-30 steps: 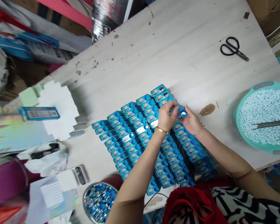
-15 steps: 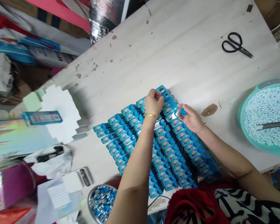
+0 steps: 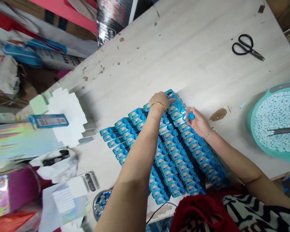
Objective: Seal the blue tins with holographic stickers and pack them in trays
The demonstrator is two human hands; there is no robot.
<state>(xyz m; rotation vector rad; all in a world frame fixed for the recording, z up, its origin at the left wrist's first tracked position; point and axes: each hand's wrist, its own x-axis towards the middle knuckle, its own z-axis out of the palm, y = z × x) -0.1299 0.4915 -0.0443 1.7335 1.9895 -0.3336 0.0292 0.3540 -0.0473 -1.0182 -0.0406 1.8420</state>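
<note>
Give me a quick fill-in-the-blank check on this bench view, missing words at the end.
1. The right hand holds a round ____ disc.
2. The left hand has a ____-coloured bangle at its wrist.
3. Black-handled ____ lie on the pale table.
4. The bowl of pale pellets stands closer to the ____ hand than to the other.

Missing words: blue; gold; scissors; right.

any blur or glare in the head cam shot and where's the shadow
In the head view, glare whitens a few blue tins, and the iridescent sheet at the left throws a rainbow sheen; also in the head view, the purple container looks smeared, the scissors crisper, and a soft shadow falls right of the white cut sheets.
</note>
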